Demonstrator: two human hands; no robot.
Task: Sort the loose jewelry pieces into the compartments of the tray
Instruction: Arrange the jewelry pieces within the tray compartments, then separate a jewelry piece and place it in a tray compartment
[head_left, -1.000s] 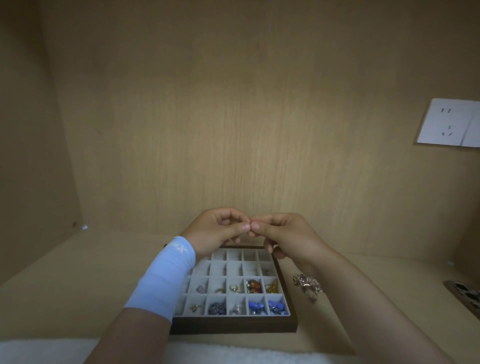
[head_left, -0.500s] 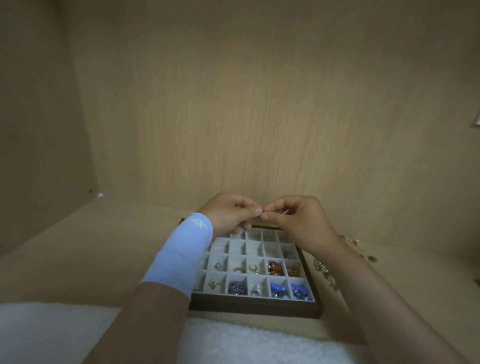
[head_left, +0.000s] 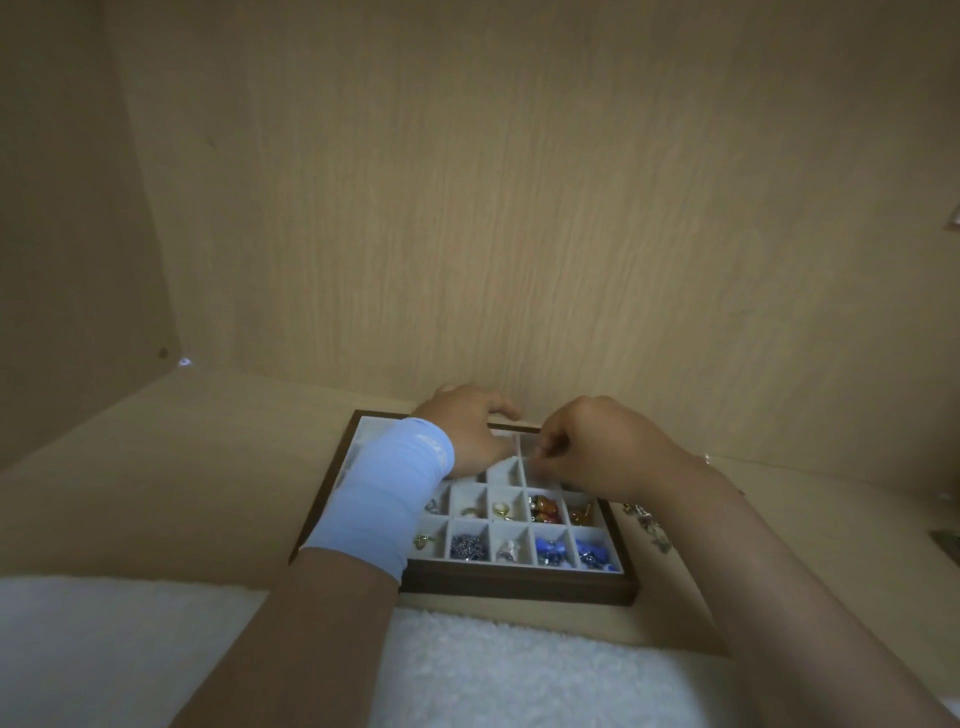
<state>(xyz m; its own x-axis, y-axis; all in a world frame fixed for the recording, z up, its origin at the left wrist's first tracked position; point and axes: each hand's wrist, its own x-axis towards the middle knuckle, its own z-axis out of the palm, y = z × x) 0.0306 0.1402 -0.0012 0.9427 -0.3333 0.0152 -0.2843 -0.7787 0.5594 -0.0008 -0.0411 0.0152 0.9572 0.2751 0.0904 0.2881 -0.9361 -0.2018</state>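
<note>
A dark wooden tray (head_left: 519, 590) with pale square compartments lies on the shelf. Its near rows hold blue pieces (head_left: 550, 551), amber beads (head_left: 543, 509), gold bits (head_left: 501, 509) and a silvery chain (head_left: 467, 545). My left hand (head_left: 467, 431), a light blue band on its wrist, rests palm down over the far left compartments with its fingers on the far rim. My right hand (head_left: 597, 447) hovers over the far right compartments, its fingertips pinched together on a small jewelry piece that barely shows. Loose jewelry (head_left: 644, 519) lies just right of the tray, partly behind my right forearm.
Wooden walls close in the shelf at the back and left. A white fleecy cloth (head_left: 467, 670) covers the near edge below the tray. A dark object (head_left: 948, 543) sits at the far right edge of the shelf.
My hands, joined fingertip to fingertip above the tray, have parted and dropped. The left now rests on the far rim and the right's pinch is low over a far compartment.
</note>
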